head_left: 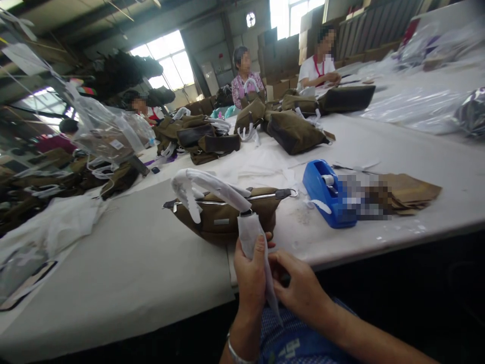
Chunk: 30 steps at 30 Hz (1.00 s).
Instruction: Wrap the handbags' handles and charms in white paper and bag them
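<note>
An olive-brown handbag (217, 217) sits on the table edge in front of me, its silver zipper closed along the top. White paper covers its arched handle (212, 184). My left hand (250, 270) is closed around a strip of white wrapping paper (249, 235) at the handle's near end, thumb lying along it. Just right of it, my right hand (299, 283) has its fingers pinched together at the paper's edge; the fingertips are partly hidden. The paper's loose tail hangs down between both hands, over my blue checked clothing.
A blue tape dispenser (328, 194) stands right of the bag, beside a stack of brown paper pieces (411, 194). More olive bags (297, 129) lie farther back. Clear plastic (413, 108) covers the far right. Several people sit around the tables, one in a patterned top (248, 83).
</note>
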Motion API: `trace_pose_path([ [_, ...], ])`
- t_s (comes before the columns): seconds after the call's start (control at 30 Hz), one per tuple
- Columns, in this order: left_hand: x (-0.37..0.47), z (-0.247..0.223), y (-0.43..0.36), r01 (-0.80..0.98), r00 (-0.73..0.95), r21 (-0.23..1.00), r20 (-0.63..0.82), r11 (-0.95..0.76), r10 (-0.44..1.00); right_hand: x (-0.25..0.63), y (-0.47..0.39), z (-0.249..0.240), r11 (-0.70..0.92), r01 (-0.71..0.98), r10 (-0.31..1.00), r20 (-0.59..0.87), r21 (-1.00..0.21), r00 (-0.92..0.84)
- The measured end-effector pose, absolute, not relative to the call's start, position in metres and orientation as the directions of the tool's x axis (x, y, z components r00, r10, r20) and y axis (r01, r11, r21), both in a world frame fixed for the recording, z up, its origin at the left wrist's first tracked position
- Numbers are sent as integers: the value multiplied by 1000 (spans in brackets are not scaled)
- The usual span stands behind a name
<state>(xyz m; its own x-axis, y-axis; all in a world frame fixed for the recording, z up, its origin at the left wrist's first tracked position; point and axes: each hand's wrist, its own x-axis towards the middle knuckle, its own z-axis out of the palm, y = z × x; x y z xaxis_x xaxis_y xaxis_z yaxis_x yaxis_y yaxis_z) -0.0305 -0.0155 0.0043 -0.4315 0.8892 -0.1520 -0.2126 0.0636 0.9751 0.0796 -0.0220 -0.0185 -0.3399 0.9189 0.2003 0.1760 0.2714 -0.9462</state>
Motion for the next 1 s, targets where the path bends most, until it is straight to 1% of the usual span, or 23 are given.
trace_pose_path([
  [0.03, -31, 4, -15, -170, -441, 982, -146, 78, 885, 82, -25, -17, 226, 114, 913, 169, -967, -372],
  [0.1, -32, 4, -15, -101, -462, 989, -139, 104, 876, 86, -31, -15, 65, -27, 890, 70, -997, -450],
  [0.13, -33, 4, -14, -82, -470, 990, -138, 113, 872, 88, -32, -15, -14, -70, 878, 22, -997, -478],
  [0.2, -34, 5, -13, -86, -470, 987, -157, 132, 869, 91, -32, -17, -100, -81, 873, -48, -992, -486],
  [0.27, -35, 6, -14, -157, -436, 978, -192, 136, 879, 91, -30, -20, -132, -40, 877, -98, -990, -470],
  [0.33, -38, 6, -19, -313, -371, 942, -237, 119, 898, 91, -25, -24, -191, -27, 868, -156, -981, -471],
  [0.4, -42, 3, -32, -469, -309, 879, -258, 90, 915, 92, -21, -25, -282, -63, 846, -217, -957, -486],
  [0.47, -46, -4, -52, -524, -284, 847, -272, 89, 919, 91, -19, -25, -354, -106, 832, -261, -929, -490],
  [0.53, -47, -12, -73, -469, -260, 872, -287, 139, 922, 89, -18, -24, -389, -131, 832, -286, -912, -476],
  [0.63, -45, -20, -95, -344, -242, 909, -329, 236, 913, 84, -18, -23, -379, -131, 845, -286, -916, -451],
  [0.73, -43, -21, -100, -301, -328, 917, -356, 260, 875, 87, -14, -18, -294, -70, 827, -217, -953, -519],
  [0.8, -43, -20, -97, -290, -386, 920, -365, 264, 847, 100, -6, -11, -141, 37, 815, -137, -989, -563],
  [0.83, -44, -20, -95, -278, -413, 924, -362, 263, 836, 112, 1, -7, -37, 103, 838, -87, -994, -538],
  [0.87, -44, -21, -94, -265, -436, 928, -357, 261, 826, 127, 9, -3, 69, 179, 887, -22, -981, -462],
  [0.9, -45, -23, -93, -255, -456, 933, -348, 254, 819, 143, 19, 2, 161, 271, 939, 64, -949, -337],
  [0.93, -45, -25, -92, -249, -471, 937, -339, 246, 814, 161, 31, 5, 226, 363, 970, 176, -904, -165],
  [0.97, -46, -27, -91, -245, -476, 939, -332, 241, 814, 180, 44, 8, 253, 465, 957, 290, -848, 7],
  [1.0, -46, -29, -91, -243, -473, 940, -329, 237, 818, 198, 58, 10, 246, 565, 914, 383, -788, 137],
])
